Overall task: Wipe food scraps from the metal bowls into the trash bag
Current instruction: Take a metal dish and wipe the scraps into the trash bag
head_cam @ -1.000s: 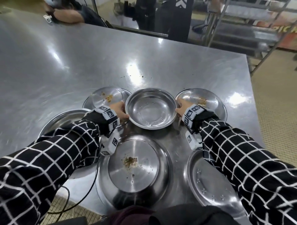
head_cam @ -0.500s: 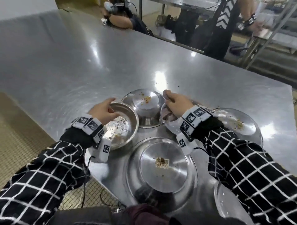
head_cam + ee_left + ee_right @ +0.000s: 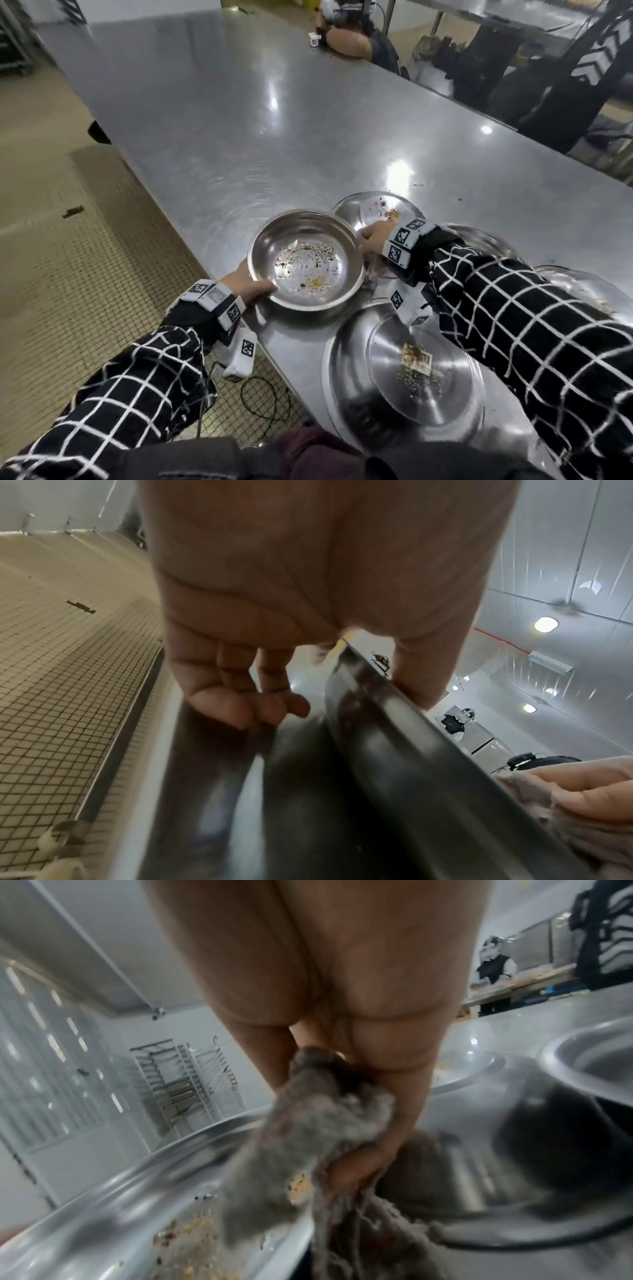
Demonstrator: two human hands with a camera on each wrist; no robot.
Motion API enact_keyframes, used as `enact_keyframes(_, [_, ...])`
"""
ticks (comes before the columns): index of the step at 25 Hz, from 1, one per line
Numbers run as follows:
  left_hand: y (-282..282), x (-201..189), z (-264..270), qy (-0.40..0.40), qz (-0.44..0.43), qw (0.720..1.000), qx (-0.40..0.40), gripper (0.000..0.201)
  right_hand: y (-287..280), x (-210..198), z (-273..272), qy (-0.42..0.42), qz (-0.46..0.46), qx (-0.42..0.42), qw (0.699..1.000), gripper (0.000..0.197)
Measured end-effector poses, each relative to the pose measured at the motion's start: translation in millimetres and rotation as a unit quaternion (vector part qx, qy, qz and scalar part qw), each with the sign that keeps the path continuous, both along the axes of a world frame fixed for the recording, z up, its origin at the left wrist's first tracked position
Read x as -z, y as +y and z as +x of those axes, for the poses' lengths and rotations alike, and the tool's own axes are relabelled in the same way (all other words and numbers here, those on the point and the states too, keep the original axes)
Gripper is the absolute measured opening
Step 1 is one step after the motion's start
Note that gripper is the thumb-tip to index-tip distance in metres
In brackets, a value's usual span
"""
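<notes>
**Bowl with scraps held at the table's near-left edge, cloth in your right hand**

Your left hand [image 3: 247,287] grips the near-left rim of an upright metal bowl [image 3: 306,260]: the thumb lies over the rim, and in the left wrist view the other fingers [image 3: 240,707] curl beneath and outside the bowl's wall. The bowl sits at the near-left edge of the steel table [image 3: 308,137], and its floor is dotted with dark and orange food scraps [image 3: 310,263].

Your right hand [image 3: 375,238] is at the far-right rim of that same bowl, closed around a bunched grey cloth [image 3: 308,1123]. In the right wrist view the cloth hangs from your fist over the bowl's edge, with bits of food stuck to it. Whether the hand itself touches the rim, I cannot tell.

Three other bowls are around it. An overturned bowl [image 3: 404,370] lies near you on the table, to the right of the held one, with a patch of crumbs on its upturned base. Another overturned bowl [image 3: 373,209] lies just beyond your right hand, also carrying orange crumbs. A further bowl [image 3: 582,291] shows partly behind your right sleeve.

The trash bag is not in any view. Across the table, another person's arm [image 3: 346,42] rests on the far edge.
</notes>
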State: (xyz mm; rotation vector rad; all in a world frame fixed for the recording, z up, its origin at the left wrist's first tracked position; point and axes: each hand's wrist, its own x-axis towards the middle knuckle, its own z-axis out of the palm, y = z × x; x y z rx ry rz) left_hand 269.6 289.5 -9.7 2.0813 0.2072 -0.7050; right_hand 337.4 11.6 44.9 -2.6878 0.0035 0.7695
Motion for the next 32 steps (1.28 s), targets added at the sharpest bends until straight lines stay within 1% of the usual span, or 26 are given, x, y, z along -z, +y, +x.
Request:
enact_keyframes(2, [-4, -2, 0, -0.037, -0.03, 0.998, -0.032, 0.112, 1, 3, -1, -0.009, 0.024, 0.04, 0.999, 0.021])
enact_keyframes(3, [-7, -9, 0, -0.051, -0.072, 0.995, -0.049, 0.113, 1, 2, -2, -0.016, 0.036, 0.062, 0.997, 0.023])
enact_keyframes(4, [-10, -16, 0, -0.059, -0.119, 0.988, -0.084, 0.103, 1, -2, -4, -0.031, 0.048, 0.082, 0.995, 0.025])
enact_keyframes(5, [-13, -26, 0, -0.069, -0.161, 0.979, -0.105, 0.086, 1, -9, -7, -0.052, 0.06, 0.101, 0.992, 0.025])
enact_keyframes(6, [-16, -35, 1, -0.083, -0.2, 0.969, -0.118, 0.073, 1, -18, -11, -0.076, 0.079, 0.122, 0.986, 0.022])
enact_keyframes(7, [-20, -45, 4, -0.1, -0.227, 0.961, -0.123, 0.064, 0, -27, -16, -0.103, 0.1, 0.146, 0.979, 0.02])
enact_keyframes(9, [-29, -67, 6, -0.127, -0.283, 0.942, -0.127, 0.057, -2, -48, -29, -0.167, 0.137, 0.191, 0.958, 0.023])
enact_keyframes(11, [-44, -86, 9, -0.147, -0.321, 0.929, -0.113, 0.056, -12, -67, -48, -0.226, 0.173, 0.255, 0.924, 0.027])
enact_keyframes(14, [-80, -110, 7, -0.139, -0.371, 0.917, -0.049, 0.067, -39, -94, -95, -0.29, 0.181, 0.336, 0.878, 0.028])
enact_keyframes(15, [-95, -118, 3, -0.127, -0.381, 0.916, -0.017, 0.069, -50, -102, -115, -0.309, 0.18, 0.36, 0.862, 0.027])
enact_keyframes(16, [-110, -124, -4, -0.12, -0.385, 0.915, 0.008, 0.067, -59, -109, -138, -0.319, 0.179, 0.383, 0.848, 0.026])
enact_keyframes(17, [-121, -129, -12, -0.116, -0.391, 0.913, 0.024, 0.059, -64, -116, -158, -0.324, 0.174, 0.404, 0.838, 0.024])
enact_keyframes(18, [-138, -134, -22, -0.104, -0.4, 0.909, 0.049, 0.049, -73, -122, -185, -0.332, 0.162, 0.43, 0.824, 0.022])
enact_keyframes(20, [-170, -144, -51, -0.076, -0.394, 0.911, 0.097, 0.019, -89, -131, -242, -0.35, 0.147, 0.48, 0.791, 0.016])
enact_keyframes(21, [-187, -147, -67, -0.059, -0.387, 0.912, 0.122, 0.01, -97, -134, -272, -0.362, 0.136, 0.506, 0.771, 0.015])
enact_keyframes(23, [-221, -150, -103, -0.03, -0.376, 0.91, 0.175, 0.023, -114, -133, -336, -0.372, 0.105, 0.555, 0.736, 0.016])
enact_keyframes(25, [-255, -149, -147, -0.028, -0.359, 0.905, 0.228, 0.031, -126, -131, -403, -0.371, 0.08, 0.599, 0.705, 0.018])
enact_keyframes(26, [-267, -149, -164, -0.033, -0.361, 0.899, 0.245, 0.033, -131, -129, -427, -0.368, 0.07, 0.615, 0.694, 0.019])
enact_keyframes(29, [-310, -143, -246, -0.012, -0.358, 0.875, 0.325, 0.038, -148, -119, -526, -0.387, 0.08, 0.671, 0.627, 0.022])
enact_keyframes(30, [-321, -143, -275, 0.004, -0.36, 0.869, 0.339, 0.039, -152, -115, -557, -0.39, 0.089, 0.686, 0.608, 0.022])
enact_keyframes(32, [-342, -143, -332, 0.044, -0.364, 0.86, 0.354, 0.04, -162, -106, -615, -0.388, 0.094, 0.709, 0.581, 0.021])
